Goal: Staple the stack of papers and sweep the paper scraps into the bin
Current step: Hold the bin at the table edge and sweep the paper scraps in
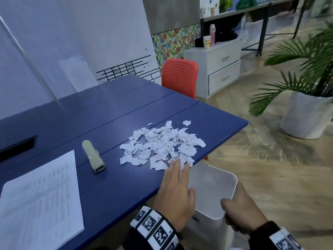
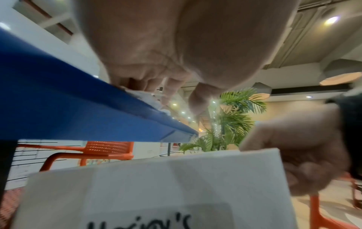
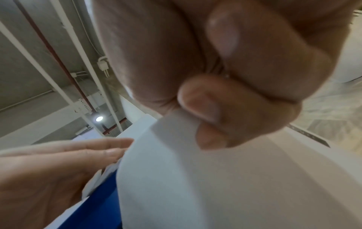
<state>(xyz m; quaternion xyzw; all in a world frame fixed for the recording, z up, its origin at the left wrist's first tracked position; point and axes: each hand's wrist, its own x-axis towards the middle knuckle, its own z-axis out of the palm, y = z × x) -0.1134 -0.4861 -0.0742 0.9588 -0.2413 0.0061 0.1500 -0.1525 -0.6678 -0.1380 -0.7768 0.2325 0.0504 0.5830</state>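
Observation:
A heap of torn white paper scraps (image 1: pixel 162 143) lies near the right edge of the blue table (image 1: pixel 111 188). My left hand (image 1: pixel 177 186) is flat with straight fingers, and its fingertips (image 1: pixel 177 164) touch the near edge of the heap. My right hand (image 1: pixel 241 213) grips the near rim of a white bin (image 1: pixel 214 184), held just below the table edge; its fingers (image 3: pixel 225 117) curl over the bin's wall (image 3: pixel 215 178). A cream stapler (image 1: pixel 92 156) lies on the table left of the scraps. The stack of printed papers (image 1: pixel 39 201) rests at the near left.
An orange chair (image 1: pixel 179 75) stands behind the table's far corner, with a white drawer cabinet (image 1: pixel 216 69) beyond it. A potted palm (image 1: pixel 306 98) in a white pot stands on the wooden floor to the right. A black slot (image 1: pixel 18 144) sits in the tabletop at left.

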